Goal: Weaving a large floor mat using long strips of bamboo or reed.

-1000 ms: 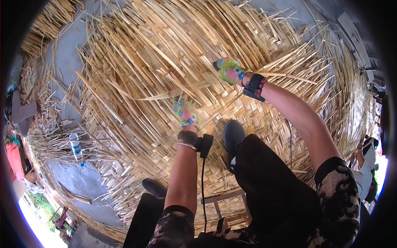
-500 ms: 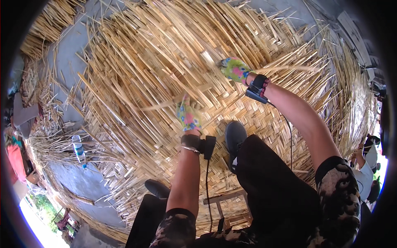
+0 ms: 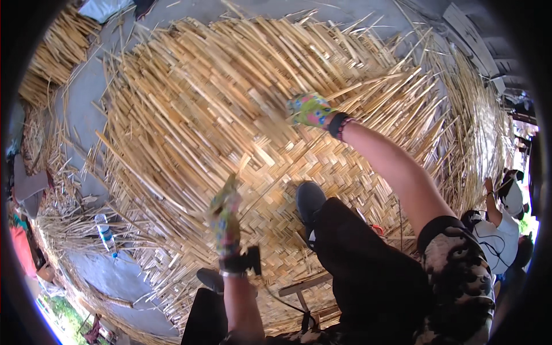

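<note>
A large mat of flat, straw-coloured split reed strips lies under me, its woven part [image 3: 310, 152] in a herringbone pattern around my shoe. Beyond it, long unwoven strips [image 3: 172, 109] fan away to the far side. My right hand [image 3: 310, 110], in a green floral glove, is closed at the weaving edge on several strips [image 3: 275, 118], blurred by movement. My left hand [image 3: 225, 221], in a matching glove, is over the mat's left part, nearer to me. Motion smears its fingers, so what they hold, if anything, is unclear.
A plastic water bottle [image 3: 106, 234] lies at the left among scattered strips. A bundle of strips [image 3: 60, 54] rests at the far left. My shoe [image 3: 310, 201] stands on the mat, near a low wooden stool [image 3: 305, 284]. Another person [image 3: 497, 236] is at the right.
My left hand has moved left and nearer to me. The right has shifted slightly left and nearer, now at blurred strips. The loose strip across the mat no longer shows between my hands.
</note>
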`<state>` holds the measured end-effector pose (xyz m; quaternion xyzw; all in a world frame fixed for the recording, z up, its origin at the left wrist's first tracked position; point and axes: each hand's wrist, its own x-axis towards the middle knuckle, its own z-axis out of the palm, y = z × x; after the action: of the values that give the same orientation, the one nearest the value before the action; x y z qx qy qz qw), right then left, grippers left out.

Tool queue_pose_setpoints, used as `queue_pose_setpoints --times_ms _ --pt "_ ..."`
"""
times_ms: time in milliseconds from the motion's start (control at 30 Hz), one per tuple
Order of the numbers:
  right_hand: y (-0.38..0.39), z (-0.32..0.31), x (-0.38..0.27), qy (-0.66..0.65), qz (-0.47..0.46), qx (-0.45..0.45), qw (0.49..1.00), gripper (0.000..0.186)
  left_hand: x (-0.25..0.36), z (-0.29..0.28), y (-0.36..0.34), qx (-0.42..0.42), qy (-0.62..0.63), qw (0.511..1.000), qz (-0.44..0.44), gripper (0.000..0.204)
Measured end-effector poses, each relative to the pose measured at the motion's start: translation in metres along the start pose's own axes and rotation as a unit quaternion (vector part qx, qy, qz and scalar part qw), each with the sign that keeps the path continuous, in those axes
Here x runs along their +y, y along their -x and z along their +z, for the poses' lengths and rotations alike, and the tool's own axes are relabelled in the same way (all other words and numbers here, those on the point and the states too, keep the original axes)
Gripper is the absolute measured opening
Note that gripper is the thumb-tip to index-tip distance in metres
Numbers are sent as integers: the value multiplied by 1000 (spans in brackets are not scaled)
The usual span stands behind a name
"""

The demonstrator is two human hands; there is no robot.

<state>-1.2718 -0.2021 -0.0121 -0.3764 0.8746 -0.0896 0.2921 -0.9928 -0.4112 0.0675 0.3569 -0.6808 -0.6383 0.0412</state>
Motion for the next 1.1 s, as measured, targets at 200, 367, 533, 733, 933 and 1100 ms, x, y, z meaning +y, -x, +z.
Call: queue_pose_setpoints --times_ms 200,367,533,733,933,1100 --pt "12 -46 -38 73 -2 -14 997 39 -20 10 10 109 93 986 86 21" --pt "3 -30 -19 166 -34 -115 979 44 -66 38 -33 94 -6 990 106 29" --pt "-11 -9 9 -50 2 -64 997 43 -80 68 -68 90 375 922 -37 32" --pt "-12 -7 3 -75 51 -69 994 31 -95 53 -57 158 278 945 -64 33" --pt "-12 -10 -22 87 123 -102 983 31 -124 48 -46 114 24 993 3 38" --pt "8 5 -22 -30 109 -118 987 37 -132 45 -31 41 -148 987 -40 39"
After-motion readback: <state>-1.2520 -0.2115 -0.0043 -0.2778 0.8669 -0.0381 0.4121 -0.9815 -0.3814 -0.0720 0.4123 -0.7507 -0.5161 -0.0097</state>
